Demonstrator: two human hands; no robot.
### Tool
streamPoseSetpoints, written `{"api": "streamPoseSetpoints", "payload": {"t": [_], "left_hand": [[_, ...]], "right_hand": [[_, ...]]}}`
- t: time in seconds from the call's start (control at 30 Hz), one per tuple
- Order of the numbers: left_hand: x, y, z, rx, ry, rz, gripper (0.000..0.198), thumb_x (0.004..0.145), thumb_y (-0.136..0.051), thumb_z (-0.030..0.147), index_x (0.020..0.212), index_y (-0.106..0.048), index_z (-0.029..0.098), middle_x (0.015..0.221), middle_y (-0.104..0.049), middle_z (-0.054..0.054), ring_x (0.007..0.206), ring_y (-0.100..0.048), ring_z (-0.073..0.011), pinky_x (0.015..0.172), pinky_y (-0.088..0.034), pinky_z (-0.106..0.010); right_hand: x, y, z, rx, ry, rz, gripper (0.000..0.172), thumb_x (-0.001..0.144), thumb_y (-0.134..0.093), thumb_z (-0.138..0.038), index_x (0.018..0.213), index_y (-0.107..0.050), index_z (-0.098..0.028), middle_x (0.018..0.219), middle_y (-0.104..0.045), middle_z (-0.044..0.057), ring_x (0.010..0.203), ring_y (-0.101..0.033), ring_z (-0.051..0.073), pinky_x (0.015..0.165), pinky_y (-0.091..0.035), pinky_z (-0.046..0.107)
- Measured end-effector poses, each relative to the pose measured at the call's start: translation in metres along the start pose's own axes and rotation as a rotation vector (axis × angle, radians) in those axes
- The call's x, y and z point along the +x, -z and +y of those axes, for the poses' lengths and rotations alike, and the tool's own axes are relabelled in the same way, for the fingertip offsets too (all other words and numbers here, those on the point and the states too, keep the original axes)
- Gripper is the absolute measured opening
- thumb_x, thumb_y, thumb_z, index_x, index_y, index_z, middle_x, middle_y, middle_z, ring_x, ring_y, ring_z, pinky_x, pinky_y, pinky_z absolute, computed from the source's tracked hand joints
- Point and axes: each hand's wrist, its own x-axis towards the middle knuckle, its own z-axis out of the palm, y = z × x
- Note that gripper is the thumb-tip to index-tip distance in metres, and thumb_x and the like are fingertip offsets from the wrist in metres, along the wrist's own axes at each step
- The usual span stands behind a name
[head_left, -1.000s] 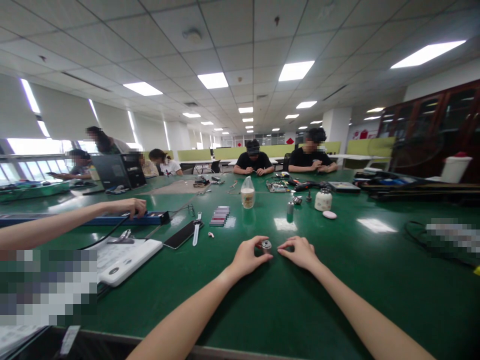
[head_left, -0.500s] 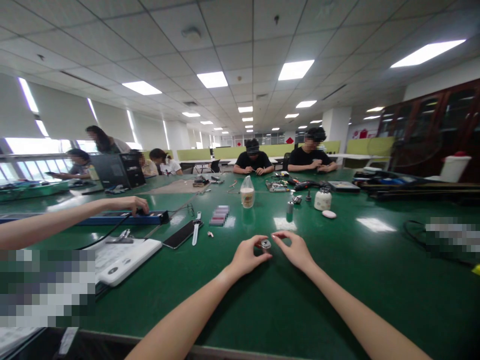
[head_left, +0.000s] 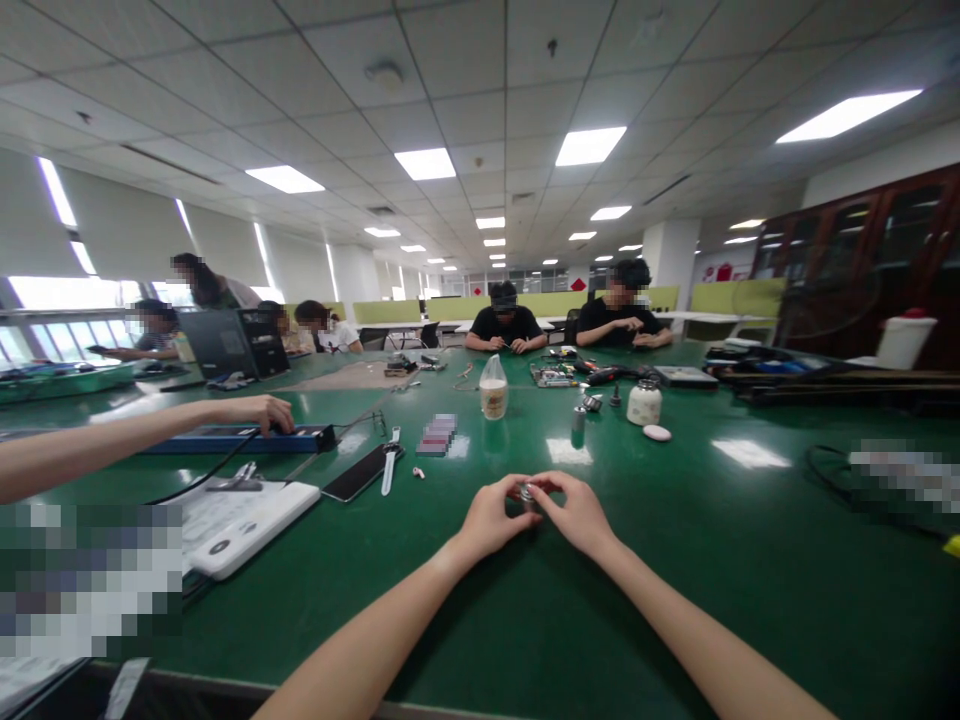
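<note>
A small round silver metal part (head_left: 527, 493) rests on the green table (head_left: 675, 560) straight ahead of me. My left hand (head_left: 491, 520) pinches it from the left with curled fingers. My right hand (head_left: 574, 512) has closed in from the right, its fingertips over the top of the part, so most of it is hidden. Both hands meet around it.
To the left lie a black phone (head_left: 358, 472), a wristwatch (head_left: 388, 462), a white device (head_left: 251, 520) and a blue power strip (head_left: 240, 438) under a co-worker's hand (head_left: 259, 411). Beyond stand a bagged cup (head_left: 493, 386), a white jar (head_left: 643, 402) and small metal cylinders (head_left: 578, 416). Several people sit at the far side.
My right hand has moved left from beside the metal part onto it, joining my left hand. The left hand has kept its grip in place.
</note>
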Motion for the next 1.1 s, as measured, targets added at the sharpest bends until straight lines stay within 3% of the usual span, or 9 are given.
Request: {"api": "streamPoseSetpoints", "payload": {"t": [0.33,0.43,0.6,0.83,1.1], "left_hand": [[0.001,0.001,0.003,0.035,0.018,0.017,0.057,0.068,-0.068,0.017,0.123,-0.057,0.022,0.11,-0.068,-0.005,0.1,-0.062,-0.022,0.093,-0.047,-0.035],[0.002,0.002,0.006,-0.004,0.045,0.042,0.049,0.073,-0.059,0.013,0.121,-0.059,0.022,0.113,-0.067,-0.005,0.105,-0.06,-0.0208,0.095,-0.046,-0.035],[0.003,0.002,0.01,0.023,0.038,0.128,0.027,0.085,-0.057,0.029,0.109,-0.066,0.021,0.109,-0.069,-0.005,0.104,-0.06,-0.0206,0.094,-0.046,-0.035],[0.004,0.001,0.009,0.062,0.008,0.156,0.024,0.087,-0.056,0.031,0.106,-0.068,0.023,0.104,-0.071,-0.004,0.098,-0.062,-0.02,0.09,-0.047,-0.034],[0.004,0.002,0.013,0.087,0.046,0.154,0.021,0.086,-0.056,0.03,0.099,-0.072,0.026,0.096,-0.074,-0.001,0.091,-0.065,-0.0195,0.083,-0.048,-0.031]], "right_hand": [[0.0,-0.004,0.009,0.021,-0.019,-0.039,0.024,0.087,-0.053,-0.035,0.097,-0.072,-0.024,0.094,-0.071,0.005,0.082,-0.065,0.02,0.078,-0.052,0.032],[0.0,-0.005,0.012,0.097,-0.034,-0.062,0.025,0.084,-0.056,-0.033,0.101,-0.07,-0.023,0.099,-0.071,0.005,0.084,-0.066,0.02,0.08,-0.052,0.034],[-0.002,-0.007,0.013,0.199,-0.083,-0.098,0.031,0.078,-0.062,-0.028,0.107,-0.065,-0.019,0.098,-0.071,0.005,0.085,-0.067,0.019,0.083,-0.053,0.035],[-0.005,-0.009,0.015,0.226,-0.067,-0.141,0.037,0.073,-0.064,-0.021,0.11,-0.059,-0.021,0.098,-0.07,0.004,0.089,-0.067,0.019,0.084,-0.054,0.035],[-0.005,-0.012,0.02,0.239,-0.069,-0.144,0.032,0.074,-0.066,-0.024,0.104,-0.058,-0.02,0.095,-0.07,0.004,0.088,-0.067,0.019,0.082,-0.053,0.035]]}}
